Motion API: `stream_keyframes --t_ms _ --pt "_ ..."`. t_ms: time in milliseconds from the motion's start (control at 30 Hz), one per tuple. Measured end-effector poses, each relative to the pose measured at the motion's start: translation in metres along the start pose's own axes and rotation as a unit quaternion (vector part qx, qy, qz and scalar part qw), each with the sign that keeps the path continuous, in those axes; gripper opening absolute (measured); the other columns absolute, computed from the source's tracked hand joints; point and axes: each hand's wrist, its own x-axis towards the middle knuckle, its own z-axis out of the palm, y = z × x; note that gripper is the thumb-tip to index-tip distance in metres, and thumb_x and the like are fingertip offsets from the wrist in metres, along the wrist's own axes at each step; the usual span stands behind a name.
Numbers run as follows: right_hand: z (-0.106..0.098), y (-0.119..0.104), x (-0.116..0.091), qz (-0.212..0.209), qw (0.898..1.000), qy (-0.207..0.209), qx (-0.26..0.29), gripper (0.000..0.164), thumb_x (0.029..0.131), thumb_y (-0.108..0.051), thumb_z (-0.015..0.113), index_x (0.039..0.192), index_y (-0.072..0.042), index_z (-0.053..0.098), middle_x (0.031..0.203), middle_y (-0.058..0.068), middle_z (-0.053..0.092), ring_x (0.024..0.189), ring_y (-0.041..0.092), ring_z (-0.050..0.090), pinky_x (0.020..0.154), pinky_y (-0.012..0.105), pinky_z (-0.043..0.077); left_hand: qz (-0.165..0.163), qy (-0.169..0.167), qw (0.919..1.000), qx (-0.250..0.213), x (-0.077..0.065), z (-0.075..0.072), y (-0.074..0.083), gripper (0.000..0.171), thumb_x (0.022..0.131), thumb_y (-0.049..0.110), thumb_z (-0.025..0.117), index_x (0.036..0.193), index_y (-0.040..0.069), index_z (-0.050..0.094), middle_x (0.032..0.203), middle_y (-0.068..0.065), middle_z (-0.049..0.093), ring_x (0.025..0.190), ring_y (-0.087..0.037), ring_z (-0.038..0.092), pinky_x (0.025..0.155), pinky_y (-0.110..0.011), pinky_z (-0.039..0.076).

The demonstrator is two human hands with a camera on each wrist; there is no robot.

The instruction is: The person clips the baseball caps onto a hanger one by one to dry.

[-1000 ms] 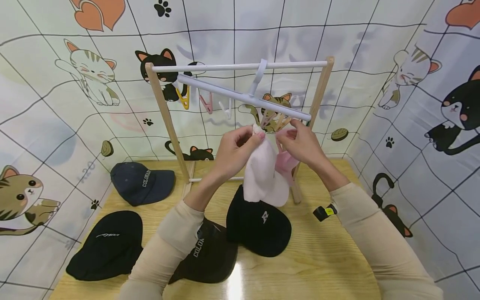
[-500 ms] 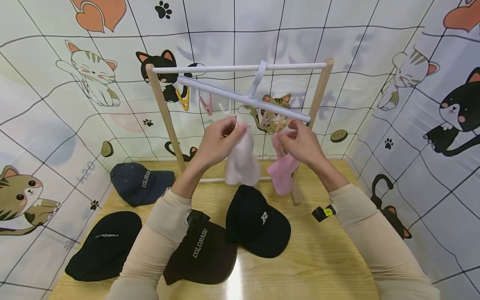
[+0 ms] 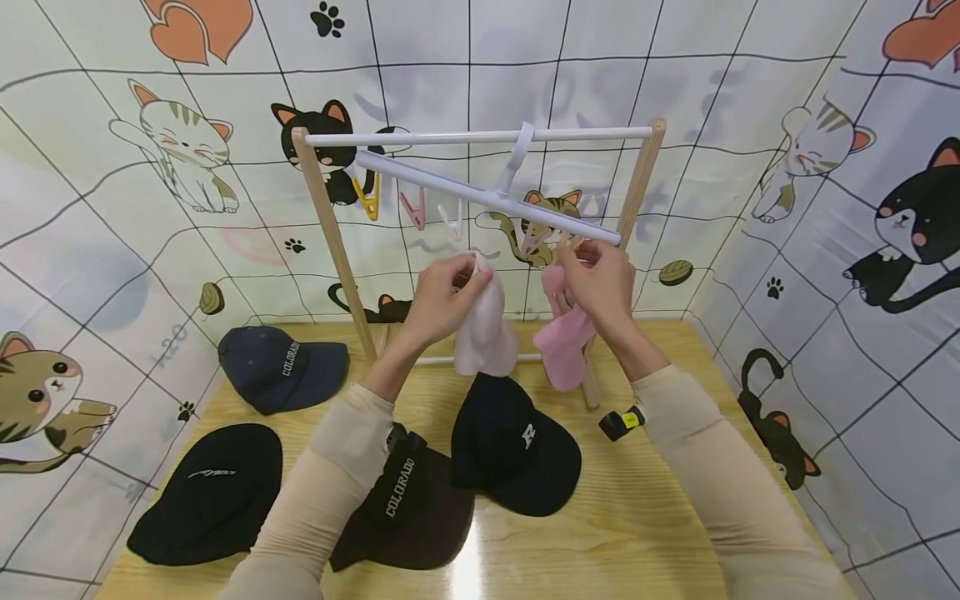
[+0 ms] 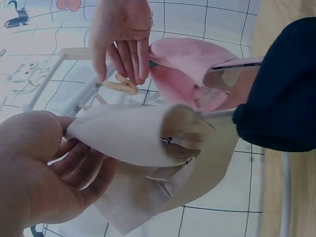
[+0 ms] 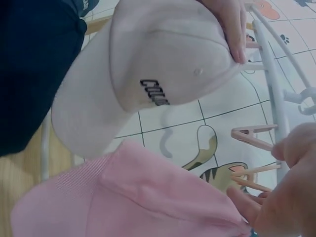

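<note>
My left hand [image 3: 444, 293] pinches a pale pink cap [image 3: 483, 329] by the top of its crown, and the cap hangs below the hanger. In the right wrist view, dark lettering shows on that pale cap [image 5: 168, 64]. My right hand [image 3: 600, 279] is at the hanger's right end, its thumb and fingers spread around a beige clip [image 4: 121, 85]; the left wrist view shows no firm grip on it. A brighter pink cap [image 3: 564, 350] hangs just below my right hand, near a small green clip [image 4: 153, 63]. The lavender hanger [image 3: 487, 197] tilts down to the right.
A wood-and-white rack [image 3: 420, 137] holds the hanger, with yellow [image 3: 367, 198], pink [image 3: 412, 208] and white clips [image 3: 451, 218] along it. On the table [image 3: 600, 517] lie a navy cap [image 3: 281, 367], black caps [image 3: 213, 492] [image 3: 517, 450] and a brown cap [image 3: 416, 508].
My left hand has carried the pale cap leftward, away from the bright pink one. My right hand has shifted slightly left, from beside the beige clip to around it.
</note>
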Motion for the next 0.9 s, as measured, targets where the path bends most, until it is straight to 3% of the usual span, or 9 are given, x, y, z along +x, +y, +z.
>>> stream_keyframes --t_ms 133,267,500,900 --pt "0.007 0.000 0.001 0.017 0.998 0.041 0.038 0.045 0.094 -0.054 0.067 0.107 -0.013 0.078 0.102 0.008 0.081 0.082 0.014 0.079 0.071 0.023 0.059 0.002 -0.004 1.0000 0.007 -0.001 0.004 -0.002 0.020 0.105 0.028 0.061 0.097 0.012 0.070 0.097 -0.005 0.075 0.092 -0.020 0.076 0.079 -0.036 0.060" --pt "0.011 0.000 0.003 0.032 0.996 0.066 0.058 0.046 0.091 -0.057 0.070 0.100 -0.013 0.079 0.095 0.006 0.082 0.069 0.008 0.077 0.058 0.020 0.057 0.004 -0.005 0.9999 0.011 -0.001 0.007 -0.003 0.020 0.105 0.029 0.060 0.096 0.014 0.070 0.099 -0.004 0.074 0.093 -0.019 0.076 0.081 -0.036 0.059" --pt "0.019 -0.001 0.008 0.057 0.991 0.091 0.078 0.044 0.087 -0.058 0.075 0.092 -0.015 0.081 0.083 0.004 0.082 0.072 0.018 0.078 0.050 0.022 0.051 0.013 -0.003 0.9999 0.006 -0.002 0.009 -0.001 0.019 0.105 0.027 0.061 0.098 0.013 0.070 0.100 -0.005 0.073 0.094 -0.021 0.075 0.083 -0.037 0.060" --pt "0.023 -0.001 0.015 0.079 0.988 0.106 0.084 0.055 0.079 -0.065 0.079 0.090 -0.012 0.080 0.079 0.004 0.081 0.073 0.023 0.080 0.047 0.023 0.049 0.006 -0.014 0.9999 0.000 -0.005 0.012 0.000 0.019 0.106 0.029 0.059 0.099 0.016 0.072 0.100 -0.001 0.072 0.094 -0.017 0.072 0.083 -0.035 0.058"
